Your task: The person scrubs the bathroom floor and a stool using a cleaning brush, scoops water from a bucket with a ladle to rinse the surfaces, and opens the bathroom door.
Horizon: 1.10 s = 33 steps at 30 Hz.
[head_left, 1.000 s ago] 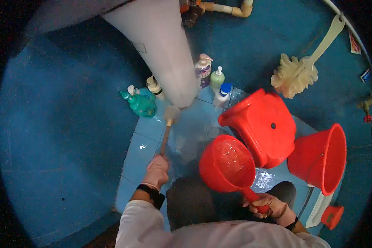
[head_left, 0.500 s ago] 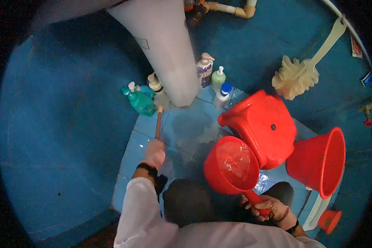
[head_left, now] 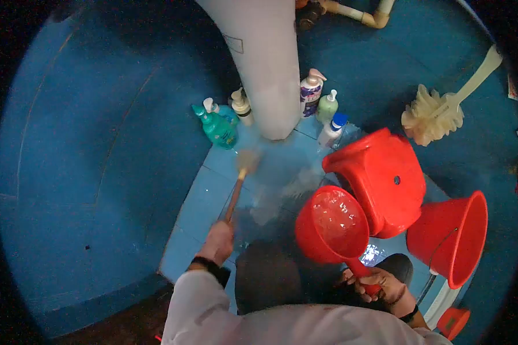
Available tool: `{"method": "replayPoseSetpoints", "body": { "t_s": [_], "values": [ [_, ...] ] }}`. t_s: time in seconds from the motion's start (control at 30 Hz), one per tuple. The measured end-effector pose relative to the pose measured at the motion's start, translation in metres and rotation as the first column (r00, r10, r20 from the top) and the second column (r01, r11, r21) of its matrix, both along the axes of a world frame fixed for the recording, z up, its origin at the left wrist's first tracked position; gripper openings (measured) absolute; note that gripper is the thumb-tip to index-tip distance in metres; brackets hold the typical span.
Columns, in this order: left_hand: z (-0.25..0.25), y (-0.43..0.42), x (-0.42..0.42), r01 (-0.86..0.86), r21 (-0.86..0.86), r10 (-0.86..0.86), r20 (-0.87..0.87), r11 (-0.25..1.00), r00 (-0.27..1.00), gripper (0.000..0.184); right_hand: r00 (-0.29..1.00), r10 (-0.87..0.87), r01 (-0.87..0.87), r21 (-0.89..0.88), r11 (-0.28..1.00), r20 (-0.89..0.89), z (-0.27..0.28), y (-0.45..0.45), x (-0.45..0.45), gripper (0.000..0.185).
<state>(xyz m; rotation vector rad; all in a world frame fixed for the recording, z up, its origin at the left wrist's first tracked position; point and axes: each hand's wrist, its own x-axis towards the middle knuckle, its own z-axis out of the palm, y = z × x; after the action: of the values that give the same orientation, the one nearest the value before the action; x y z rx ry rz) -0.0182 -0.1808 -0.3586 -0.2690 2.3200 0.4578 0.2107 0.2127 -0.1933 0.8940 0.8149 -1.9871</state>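
Left hand [head_left: 217,244]: fingers clenched around a brown-handled brush [head_left: 235,192], its blurred head near the white pedestal [head_left: 273,75]. Right hand [head_left: 382,288]: fingers wrapped around the handle of a red plastic dipper [head_left: 308,234] containing clear liquid, beside the red plastic stool [head_left: 380,184].

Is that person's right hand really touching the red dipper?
Touching. The head view shows the right hand with its fingers curled around the red dipper at its handle.

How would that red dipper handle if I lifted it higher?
The dipper would probably feel front-heavy, since its bowl holds clear liquid while the right hand grips the handle. The wide, open top would likely spill if tilted. It looks like molded plastic, so probably stiff.
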Motion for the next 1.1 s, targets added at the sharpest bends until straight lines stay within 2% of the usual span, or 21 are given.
{"method": "replayPoseSetpoints", "body": {
  "t_s": [0.03,0.13,0.17,0.23,0.27,0.3,0.33,0.37,0.43,0.5,0.57,0.63,0.67,0.7,0.73,0.8,0.87,0.93,1.0,1.1],
  "values": [
    [0.03,-0.002,0.009,-0.15,-0.041,0.154,0.124,0.988,0.98,0.032,1.0,-0.002,0.002,-0.009,1.0,-0.008,0.0,0.0,-0.002,0.03],
    [-0.048,-0.09,0.024,-0.124,-0.13,0.111,-0.1,0.984,0.989,0.035,0.999,0.016,-0.015,0.037,0.999,-0.033,0.001,-0.005,0.0,0.031],
    [-0.037,-0.084,0.019,-0.091,-0.053,0.083,-0.137,0.994,0.987,0.029,0.999,0.019,-0.018,0.037,0.999,-0.027,0.002,-0.006,0.001,0.031],
    [0.02,-0.048,-0.02,-0.023,0.099,0.045,-0.223,0.995,0.974,0.017,0.999,0.031,-0.03,0.04,0.999,-0.021,0.001,-0.006,-0.001,0.031],
    [0.02,-0.042,-0.034,0.195,0.03,-0.177,-0.303,0.98,0.936,0.014,0.999,0.044,-0.043,0.048,0.998,-0.023,0.0,-0.008,-0.002,0.031],
    [0.019,-0.036,-0.048,0.387,-0.067,-0.382,-0.386,0.92,0.84,0.012,0.998,0.061,-0.059,0.055,0.997,-0.024,-0.002,-0.008,-0.004,0.031],
    [-0.007,-0.039,-0.052,0.655,-0.33,-0.731,-0.378,0.68,0.568,0.014,0.997,0.08,-0.079,0.059,0.995,-0.02,-0.003,-0.009,-0.004,0.031],
    [-0.059,-0.052,-0.048,0.59,-0.259,-0.643,-0.374,0.765,0.669,0.013,0.998,0.065,-0.065,0.049,0.997,-0.001,-0.003,-0.011,-0.002,0.03],
    [-0.128,-0.066,-0.039,0.388,-0.176,-0.426,-0.355,0.905,0.832,0.013,0.999,0.037,-0.038,0.031,0.999,0.025,-0.004,-0.013,-0.001,0.03],
    [-0.076,-0.037,-0.022,0.087,-0.19,-0.153,-0.365,0.978,0.918,0.013,0.998,0.022,-0.025,0.056,0.998,0.054,0.0,-0.017,-0.004,0.032],
    [-0.013,-0.021,-0.026,0.023,-0.158,-0.082,-0.379,0.987,0.922,0.018,0.998,0.011,-0.018,0.112,0.994,0.063,0.005,-0.019,-0.01,0.034],
    [0.013,-0.029,-0.045,0.216,-0.038,-0.214,-0.373,0.976,0.903,0.028,0.997,0.028,-0.042,0.192,0.98,0.074,0.006,-0.026,-0.013,0.035],
    [0.027,-0.034,-0.039,-0.022,0.028,0.028,-0.246,0.999,0.969,0.029,0.994,0.066,-0.078,0.158,0.984,0.082,-0.004,-0.022,-0.013,0.036],
    [0.042,-0.022,-0.037,-0.249,0.083,0.257,-0.104,0.965,0.961,0.03,0.995,0.066,-0.074,0.113,0.991,0.073,-0.007,-0.021,-0.012,0.037],
    [0.057,-0.009,-0.036,-0.474,0.083,0.474,0.02,0.876,0.88,0.031,0.996,0.062,-0.066,0.068,0.995,0.062,-0.007,-0.018,-0.011,0.04],
    [-0.054,-0.114,0.033,-0.144,-0.088,0.135,-0.104,0.986,0.985,0.033,0.999,0.048,-0.05,0.051,0.997,0.024,0.002,-0.021,-0.016,0.043],
    [-0.016,-0.143,0.107,-0.047,-0.191,-0.018,-0.326,0.981,0.945,0.03,0.997,0.075,-0.076,0.05,0.996,0.021,-0.003,-0.015,-0.005,0.043],
    [-0.008,-0.151,0.113,-0.252,-0.186,0.224,-0.16,0.95,0.961,0.031,0.998,0.066,-0.066,0.049,0.997,0.004,-0.005,-0.016,-0.006,0.043],
    [-0.03,-0.161,0.116,-0.159,0.07,0.173,-0.306,0.985,0.936,0.034,0.999,0.037,-0.037,0.049,0.998,0.002,0.001,-0.025,-0.011,0.043],
    [0.003,-0.096,0.038,-0.029,0.347,0.134,-0.282,0.937,0.95,0.041,0.994,0.097,-0.092,0.102,0.991,-0.042,-0.002,-0.031,-0.02,0.043]
  ]
}}
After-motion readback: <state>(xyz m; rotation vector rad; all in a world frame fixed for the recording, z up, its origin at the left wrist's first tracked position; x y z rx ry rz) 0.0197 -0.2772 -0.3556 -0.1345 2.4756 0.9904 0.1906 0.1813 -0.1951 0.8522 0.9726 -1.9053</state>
